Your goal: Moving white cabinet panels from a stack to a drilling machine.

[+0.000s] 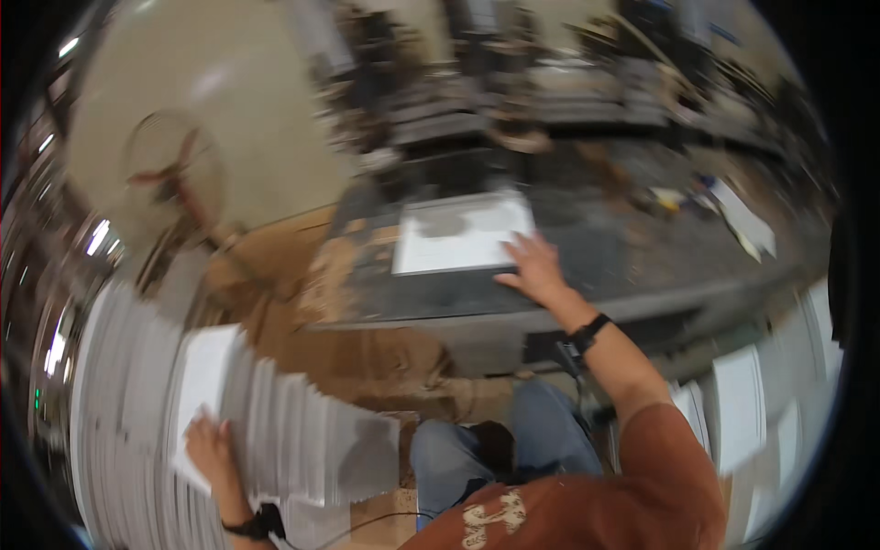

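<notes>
On the dark work table, a flat white panel [458,243] lies below the machine's dark parts. My right hand [536,268] rests at the panel's right near corner, fingers spread and thumb apart. Off to the left, my left hand [211,447] lies on the top white panel [209,362] of a tall stack [128,394], its fingers extended and not wrapped round the edge. Both wrists wear black bands. The picture is smeared by motion, so fine detail at the fingertips is unclear.
A machine [440,101] with upright columns spans the table's back. Sawdust [330,275] covers the table's left end. White strips [742,220] lie at the right. More panels [738,408] stand at my right side. A red-bladed fan [174,174] stands far left.
</notes>
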### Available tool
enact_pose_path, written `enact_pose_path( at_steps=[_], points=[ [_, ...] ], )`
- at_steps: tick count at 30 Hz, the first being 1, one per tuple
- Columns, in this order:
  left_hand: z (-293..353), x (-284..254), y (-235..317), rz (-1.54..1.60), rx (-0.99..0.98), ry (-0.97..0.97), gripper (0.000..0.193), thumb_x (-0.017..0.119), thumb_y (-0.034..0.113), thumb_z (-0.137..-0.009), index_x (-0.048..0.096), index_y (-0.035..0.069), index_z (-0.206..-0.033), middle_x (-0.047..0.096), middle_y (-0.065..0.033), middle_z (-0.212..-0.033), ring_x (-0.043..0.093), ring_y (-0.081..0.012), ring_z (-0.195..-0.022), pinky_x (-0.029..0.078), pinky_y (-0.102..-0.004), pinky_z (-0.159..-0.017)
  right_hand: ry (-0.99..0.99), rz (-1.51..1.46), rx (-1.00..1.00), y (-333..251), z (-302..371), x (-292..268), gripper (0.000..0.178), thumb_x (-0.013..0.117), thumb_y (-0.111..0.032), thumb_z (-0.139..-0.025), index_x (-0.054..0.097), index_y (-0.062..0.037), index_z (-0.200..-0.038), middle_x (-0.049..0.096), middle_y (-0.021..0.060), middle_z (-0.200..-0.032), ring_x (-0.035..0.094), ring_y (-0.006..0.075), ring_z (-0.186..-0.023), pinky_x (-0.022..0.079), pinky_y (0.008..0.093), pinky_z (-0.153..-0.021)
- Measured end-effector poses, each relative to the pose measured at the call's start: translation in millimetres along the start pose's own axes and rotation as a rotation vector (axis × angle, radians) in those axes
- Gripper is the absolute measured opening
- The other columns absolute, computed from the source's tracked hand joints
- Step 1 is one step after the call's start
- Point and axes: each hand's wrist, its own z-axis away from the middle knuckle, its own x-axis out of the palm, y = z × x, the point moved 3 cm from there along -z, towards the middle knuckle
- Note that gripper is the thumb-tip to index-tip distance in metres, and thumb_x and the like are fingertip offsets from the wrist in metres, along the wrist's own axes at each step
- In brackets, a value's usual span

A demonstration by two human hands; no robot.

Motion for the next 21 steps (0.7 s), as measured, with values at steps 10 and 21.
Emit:
enact_pose_path(
  at_steps=[10, 21],
  points=[
    [-60.8, -73.4, 121.5, -0.025, 0.304, 0.26, 0.038, 0.062, 0.036, -0.089, 0.063, 0.004, -0.108, 0.06, -0.0171, -0.103, 0.059, -0.032, -0.096, 0.048, -0.044, -0.081, -0.415, 0.17, 0.74, 77.0, 470.1, -108.3, 0.1, 0.077, -0.045, -0.066, 0.026, -0.0051, -0.143, 0.028, 0.0199, -0.146, 0.026, 0.041, -0.135, 0.025, 0.0624, -0.104],
    [-154.5, 30.2, 458.5, 0.875, 0.683, -0.029, 0.051, 0.068, 0.024, -0.081, 0.053, 0.003, -0.125, 0.052, -0.018, -0.127, 0.043, -0.0369, -0.123, 0.034, -0.0465, -0.103, -0.204, 0.174, 0.737, 64.6, 525.7, -145.0, 0.054, 0.049, -0.001, -0.08, 0.045, -0.0085, -0.133, 0.048, 0.0115, -0.135, 0.042, 0.0383, -0.125, 0.034, 0.0544, -0.103]
  ],
)
